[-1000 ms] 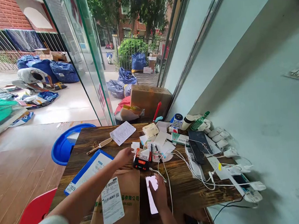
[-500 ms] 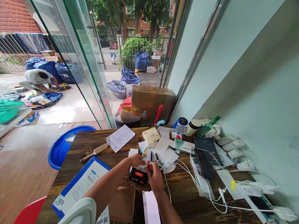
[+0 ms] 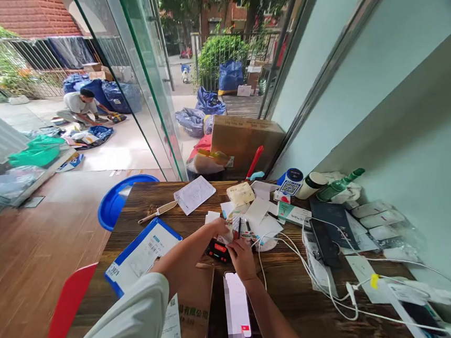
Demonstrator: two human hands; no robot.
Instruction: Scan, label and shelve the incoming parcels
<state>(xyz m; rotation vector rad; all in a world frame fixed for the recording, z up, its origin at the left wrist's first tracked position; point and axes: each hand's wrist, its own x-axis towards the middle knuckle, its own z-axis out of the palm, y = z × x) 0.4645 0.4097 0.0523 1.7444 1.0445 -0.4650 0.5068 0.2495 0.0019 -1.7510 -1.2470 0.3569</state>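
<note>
My left hand (image 3: pixel 218 227) is closed on a small white paper slip (image 3: pixel 228 235), just above a black label printer (image 3: pixel 218 248) with orange markings. Close by on the right, my right hand (image 3: pixel 241 254) has its fingers bent together at the printer's right edge; what they pinch, if anything, is hidden. A phone with a lit screen (image 3: pixel 237 304) lies below the hands. Beneath my left forearm rests a cardboard box (image 3: pixel 194 313) with green print, and a white label sheet (image 3: pixel 170 323) lies on it. A blue-edged parcel (image 3: pixel 145 249) marked 3029 sits to the left.
Loose papers (image 3: pixel 259 213), a green bottle (image 3: pixel 341 184) and white cables (image 3: pixel 296 260) crowd the table's right side. A brush (image 3: pixel 158 211) lies near the far left edge. Behind the glass door (image 3: pixel 151 91), a person (image 3: pixel 80 108) crouches among blue bags.
The view has turned a little left, so the scene appears shifted right. My hands stay at the printer; the white slip shows more clearly under my left fingers. The crouching person's head has lifted.
</note>
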